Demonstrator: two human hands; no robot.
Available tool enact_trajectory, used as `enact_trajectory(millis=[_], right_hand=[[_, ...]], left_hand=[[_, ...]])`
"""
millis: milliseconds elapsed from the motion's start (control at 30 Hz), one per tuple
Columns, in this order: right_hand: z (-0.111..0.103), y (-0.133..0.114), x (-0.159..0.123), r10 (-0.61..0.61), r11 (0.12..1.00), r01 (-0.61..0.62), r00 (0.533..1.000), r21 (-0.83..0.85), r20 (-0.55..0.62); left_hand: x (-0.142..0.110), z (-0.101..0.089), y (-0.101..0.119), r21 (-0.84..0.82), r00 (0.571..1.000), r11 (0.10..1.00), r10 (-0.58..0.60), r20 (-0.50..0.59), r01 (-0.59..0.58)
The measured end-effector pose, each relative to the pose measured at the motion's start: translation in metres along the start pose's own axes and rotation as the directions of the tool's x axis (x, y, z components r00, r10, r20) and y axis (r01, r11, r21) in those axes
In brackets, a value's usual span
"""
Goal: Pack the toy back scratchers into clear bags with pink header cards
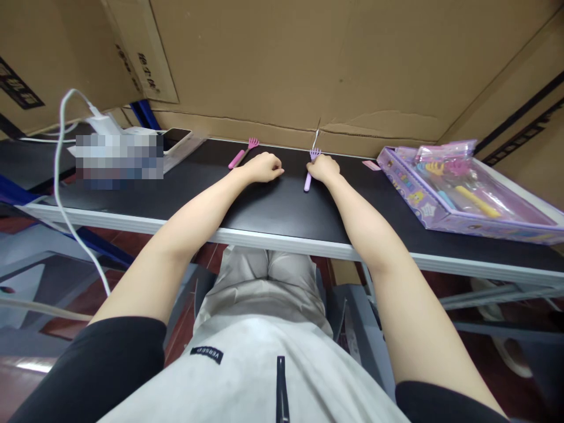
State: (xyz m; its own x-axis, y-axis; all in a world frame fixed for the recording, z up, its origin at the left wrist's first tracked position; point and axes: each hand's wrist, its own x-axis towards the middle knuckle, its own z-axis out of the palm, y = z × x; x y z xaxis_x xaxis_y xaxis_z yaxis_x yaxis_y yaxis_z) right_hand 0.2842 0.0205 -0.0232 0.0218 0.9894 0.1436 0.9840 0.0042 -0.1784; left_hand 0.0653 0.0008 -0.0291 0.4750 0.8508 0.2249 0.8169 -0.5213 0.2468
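Note:
Both my arms reach forward over a black table [273,211]. My left hand [263,167] rests on the tabletop with its fingers curled into a loose fist and nothing visibly in it. A pink rake-shaped back scratcher [243,153] lies just behind it, to its left, not touched. My right hand [324,168] is closed over a purple rake-shaped back scratcher [309,174]; the purple head shows above the knuckles and the handle end sticks out below the hand.
A purple toy box [418,202] with colourful items under clear plastic sits at the right of the table. A white charger with cable [102,122] and a phone [174,140] lie at the left. Cardboard boxes [308,64] form a wall behind the table.

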Motion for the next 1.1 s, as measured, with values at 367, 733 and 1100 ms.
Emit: enact_trajectory(millis=[367, 733, 1100], right_hand=[[-0.015, 0.002, -0.007, -0.022, 0.999, 0.024, 0.998, -0.042, 0.055], [-0.040, 0.018, -0.006, -0.184, 0.981, 0.193, 0.940, -0.003, 0.286], [-0.025, 0.022, 0.004, -0.297, 0.948, 0.313, 0.935, -0.058, 0.194]], left_hand=[[0.001, 0.001, -0.004, 0.004, 1.000, 1.000, 0.023, 0.001, -0.023], [0.000, 0.001, -0.009, 0.004, 1.000, 1.000, 0.014, -0.011, -0.014], [0.001, 0.001, -0.009, 0.002, 1.000, 1.000, 0.025, -0.008, -0.025]])
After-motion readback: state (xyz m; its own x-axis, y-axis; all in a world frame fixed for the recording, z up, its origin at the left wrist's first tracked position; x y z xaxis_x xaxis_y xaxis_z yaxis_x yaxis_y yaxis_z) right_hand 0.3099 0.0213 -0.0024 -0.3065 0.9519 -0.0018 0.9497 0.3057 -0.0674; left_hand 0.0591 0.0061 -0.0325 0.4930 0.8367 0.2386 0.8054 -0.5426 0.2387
